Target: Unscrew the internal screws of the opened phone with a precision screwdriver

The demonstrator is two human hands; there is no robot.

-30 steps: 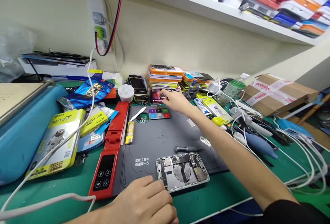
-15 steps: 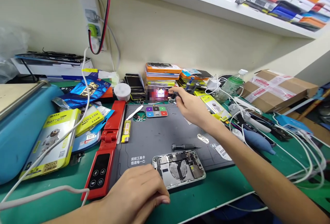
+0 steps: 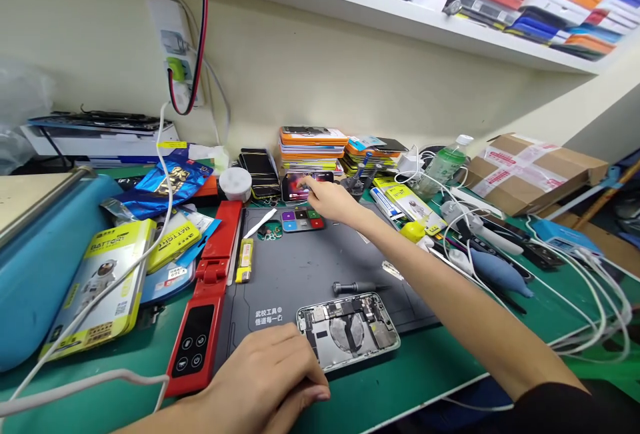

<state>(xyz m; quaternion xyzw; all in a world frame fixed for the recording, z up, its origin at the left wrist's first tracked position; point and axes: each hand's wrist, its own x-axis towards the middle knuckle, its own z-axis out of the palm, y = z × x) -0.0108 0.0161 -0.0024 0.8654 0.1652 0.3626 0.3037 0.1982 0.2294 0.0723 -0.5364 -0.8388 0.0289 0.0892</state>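
My right hand [image 3: 330, 202] reaches across the mat to a lit smartphone [image 3: 294, 192] lying on its side against a stack of boxes. Its index finger is stretched out over the screen, seemingly touching it, and the hand holds nothing. An opened phone [image 3: 353, 337] with bare inner parts lies at the front edge of the dark work mat [image 3: 300, 267]. My left hand [image 3: 280, 371] rests at that phone's left end, fingers curled together and thumb tucked beside them, with nothing visible in them. A grey screwdriver [image 3: 357, 287] lies just behind the opened phone.
A red folding device [image 3: 200, 314] borders the mat on the left, beside yellow battery packs [image 3: 103, 281]. A white spudger [image 3: 260, 222] and a coloured palette [image 3: 303, 221] lie at the back. Cables, a bottle [image 3: 444, 166] and a cardboard box [image 3: 535, 171] crowd the right.
My right hand has moved left, from the lit phone's right end to over the middle of its screen. The screen picture differs. My left hand stays in place.
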